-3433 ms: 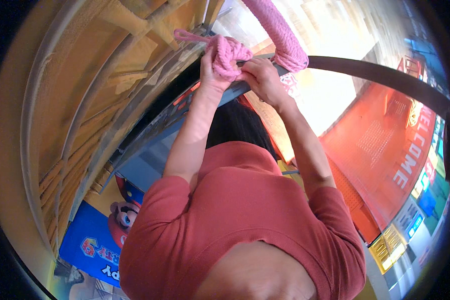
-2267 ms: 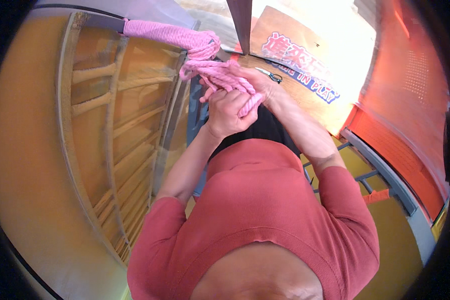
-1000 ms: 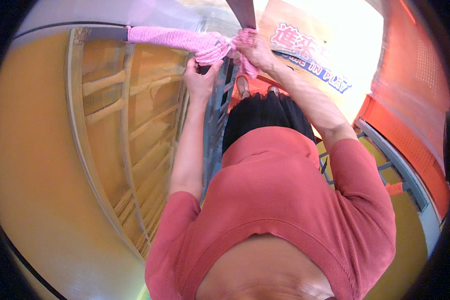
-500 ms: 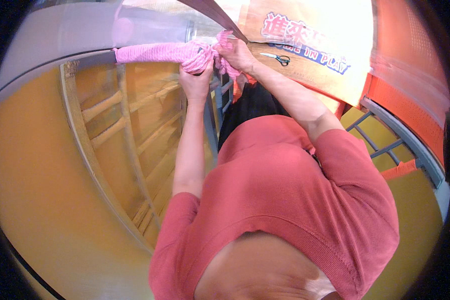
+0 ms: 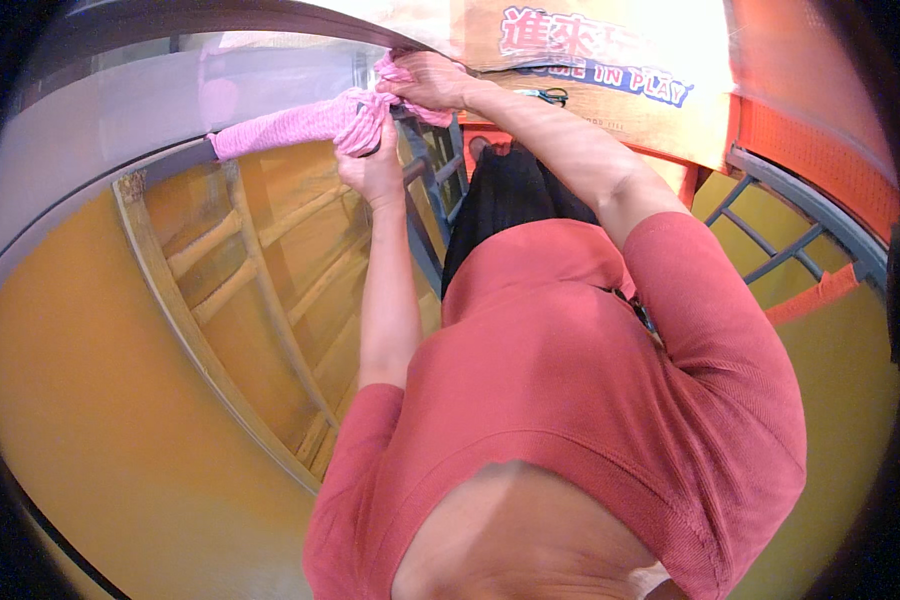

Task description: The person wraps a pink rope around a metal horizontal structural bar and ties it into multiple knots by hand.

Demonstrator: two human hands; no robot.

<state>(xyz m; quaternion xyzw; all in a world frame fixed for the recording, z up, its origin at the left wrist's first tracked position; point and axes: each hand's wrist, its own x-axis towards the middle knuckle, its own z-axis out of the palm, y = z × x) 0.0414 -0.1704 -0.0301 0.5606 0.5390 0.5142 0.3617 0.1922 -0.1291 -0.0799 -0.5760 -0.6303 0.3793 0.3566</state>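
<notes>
Pink cord [image 5: 280, 127] is wound closely around a grey rail [image 5: 165, 168] at the upper left. At the right end of the winding, the cord gathers into a loose bundle [image 5: 358, 128]. My left hand [image 5: 372, 178] is closed around the lower side of this bundle. Just above and to the right, my right hand [image 5: 430, 82] has its fingers bent around the loose pink strands, touching the bundle; its fingertips are partly hidden.
Dark-handled scissors [image 5: 550, 97] lie on a brown printed bag [image 5: 610, 118] beyond my right forearm. A dark bar [image 5: 220, 20] crosses the top left. Ladder-like brown bars [image 5: 150, 235] stand at left, an orange panel [image 5: 815, 150] and blue-grey frame [image 5: 810, 215] at right.
The view has shifted, and the dark bar now spans the upper left. Both hands still grip the pink cord; they appear farther left, the right one higher, and my right forearm partly covers the scissors.
</notes>
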